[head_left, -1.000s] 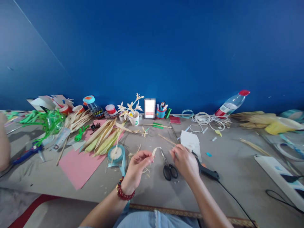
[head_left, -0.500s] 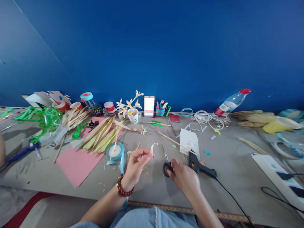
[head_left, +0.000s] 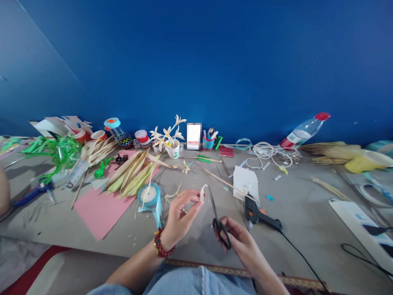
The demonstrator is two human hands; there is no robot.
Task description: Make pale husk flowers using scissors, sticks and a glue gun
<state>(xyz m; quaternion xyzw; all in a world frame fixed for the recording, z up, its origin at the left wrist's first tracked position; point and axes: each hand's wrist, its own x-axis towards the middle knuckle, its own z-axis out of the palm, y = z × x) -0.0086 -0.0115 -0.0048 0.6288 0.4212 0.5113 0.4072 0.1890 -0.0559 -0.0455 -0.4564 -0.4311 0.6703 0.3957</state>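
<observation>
My left hand, with a red bead bracelet at the wrist, pinches a small pale strip curled at its top, which looks like corn husk. My right hand holds black-handled scissors by the handles, blades pointing up and away, just right of the strip and apart from it. A black glue gun lies right of my right hand, near a white paper piece. Left of my left hand is a roll of light blue ribbon.
Corn husks and pink paper lie at left. Husk flowers stand in a white cup at the back. A tilted bottle, coiled white cord and power strip are at right. Another person's arm shows at far left.
My right hand has lifted the scissors off the table and drawn them nearer me. My left hand has shifted slightly right, still pinching the pale strip.
</observation>
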